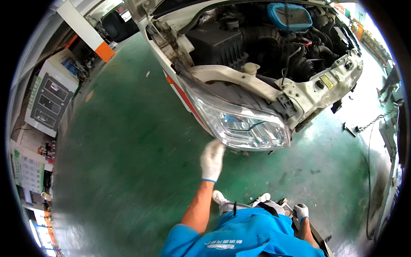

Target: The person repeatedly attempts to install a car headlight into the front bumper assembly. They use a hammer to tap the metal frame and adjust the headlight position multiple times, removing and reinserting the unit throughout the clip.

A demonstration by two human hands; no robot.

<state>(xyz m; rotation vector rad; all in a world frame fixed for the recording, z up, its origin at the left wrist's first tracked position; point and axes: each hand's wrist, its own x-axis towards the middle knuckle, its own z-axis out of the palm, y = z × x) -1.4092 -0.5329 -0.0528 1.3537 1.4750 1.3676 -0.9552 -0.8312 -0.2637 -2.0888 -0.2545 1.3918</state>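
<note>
left arm [198,210] is pointing forward; left hand [212,161] is sitting at the lower edge of the white vehicle's headlight [252,130]. right hand [301,211] is hanging low beside the blue shirt [252,229]. whether the gloved hands are gripping anything cannot be told.

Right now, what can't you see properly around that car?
In the head view:
Left hand: blurred; whether it touches the headlight is unclear.
Right hand: too small to tell whether it holds anything.
Car: its rear is cut off by the top edge.
Distant person: blurred near the dark rim.
</note>
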